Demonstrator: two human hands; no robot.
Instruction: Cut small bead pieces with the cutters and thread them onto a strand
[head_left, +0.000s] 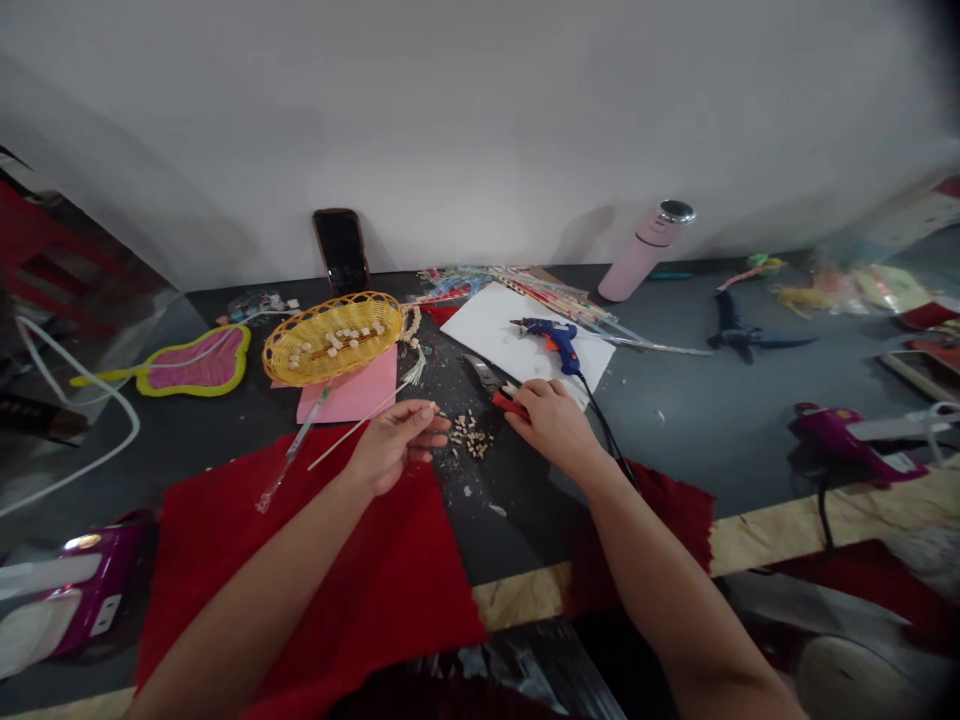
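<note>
My left hand (401,440) is over the table's middle, thumb and forefinger pinched on a small pale piece (433,407). To its right, my right hand (556,422) is wrapped round the red handles of pliers (484,376), whose metal jaws point away to the upper left. Between the hands lies a loose pile of small pale cut pieces (472,437), with crumbs scattered about it. A thin pale stick (349,435) lies slantwise beside my left hand. Behind it a yellow woven basket (281,345) holds several pale cubes.
A blue glue gun (559,342) rests on white paper (480,325), its cord running by my right wrist. Red cloth (375,590) covers the front left. A phone (341,250) and a pink bottle (637,255) stand along the wall. Purple power strips (105,580) sit at the sides.
</note>
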